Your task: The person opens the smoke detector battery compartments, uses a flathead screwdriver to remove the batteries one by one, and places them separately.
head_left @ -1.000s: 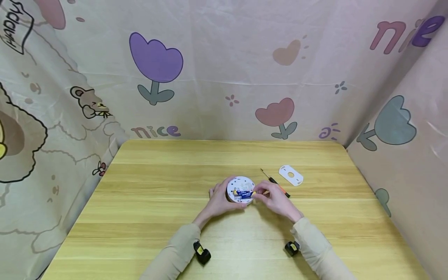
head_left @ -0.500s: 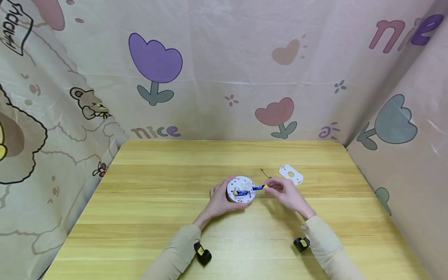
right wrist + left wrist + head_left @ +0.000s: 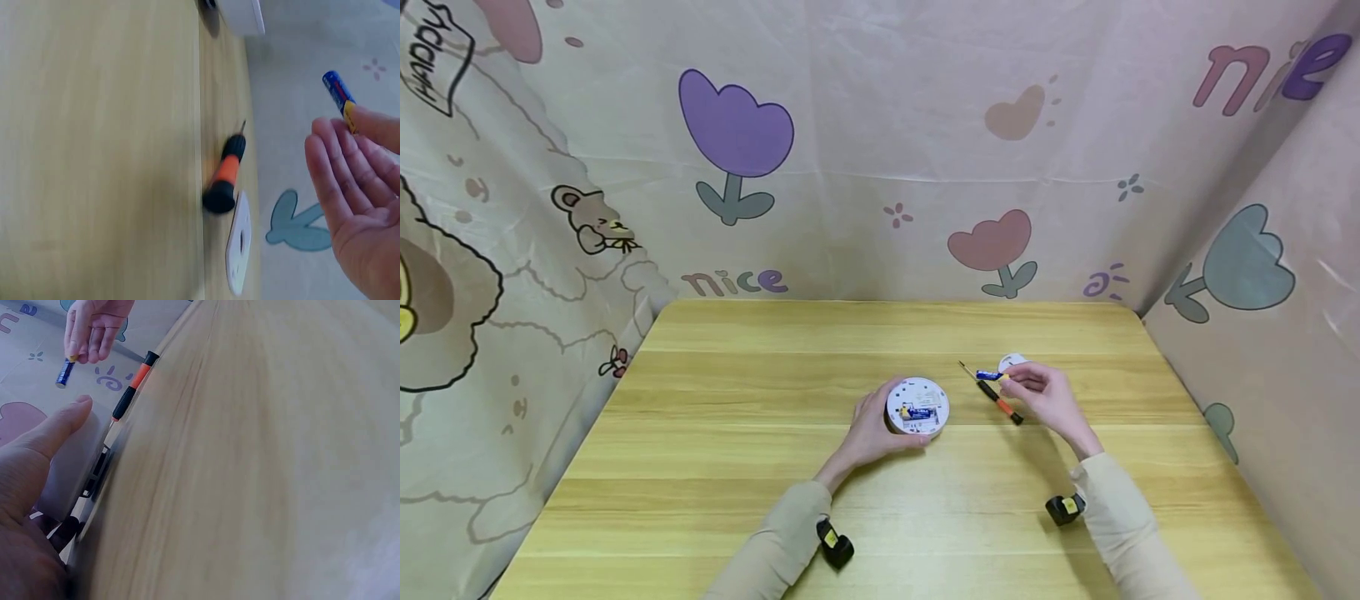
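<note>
My left hand (image 3: 871, 427) grips a round white device (image 3: 928, 397), thumb on the near side and fingers round the left. Its printed face is turned up, with a blue-and-yellow battery (image 3: 917, 413) lying in a recess there. To the right, my right hand (image 3: 1051, 398) pinches another blue-and-yellow battery (image 3: 987, 376) by its yellow end, between thumb and fingers. In the right wrist view that battery (image 3: 338, 90) points away from the hand, clear of the table. A black-and-orange screwdriver (image 3: 1000, 403) lies just below it on the table.
Partly behind my right hand lies a flat white plate (image 3: 1011, 362), whose centre hole shows in the right wrist view. The wooden table (image 3: 737, 400) ends at a printed cloth (image 3: 865, 125) at the back, with more cloth along both sides.
My right hand has drawn one battery out of the device and carried it right and away, over the screwdriver towards the white plate. The left hand and device have stayed put.
</note>
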Tool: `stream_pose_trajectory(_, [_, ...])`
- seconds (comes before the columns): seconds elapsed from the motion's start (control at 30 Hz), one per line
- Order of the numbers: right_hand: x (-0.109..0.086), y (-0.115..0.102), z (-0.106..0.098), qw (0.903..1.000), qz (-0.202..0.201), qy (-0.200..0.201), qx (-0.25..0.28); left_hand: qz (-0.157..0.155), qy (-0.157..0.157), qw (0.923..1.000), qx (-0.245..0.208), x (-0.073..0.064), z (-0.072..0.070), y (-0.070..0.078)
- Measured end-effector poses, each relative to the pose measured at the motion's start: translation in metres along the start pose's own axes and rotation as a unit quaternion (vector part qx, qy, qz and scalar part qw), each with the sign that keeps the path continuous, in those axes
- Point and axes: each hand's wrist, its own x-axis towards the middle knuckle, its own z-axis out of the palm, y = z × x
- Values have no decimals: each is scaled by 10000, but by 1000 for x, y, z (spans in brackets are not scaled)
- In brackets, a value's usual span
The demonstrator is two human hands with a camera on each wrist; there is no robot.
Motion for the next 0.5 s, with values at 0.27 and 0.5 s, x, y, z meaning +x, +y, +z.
stream_pose_trajectory(0.27, [2, 17, -9, 9871, 190, 676, -1439, 80, 43, 10000, 37, -1, 0, 0])
stream_pose_trajectory(0.5, [1, 28, -12, 9677, 182, 497, -2466, 82, 30, 9999, 61, -1, 1, 0])
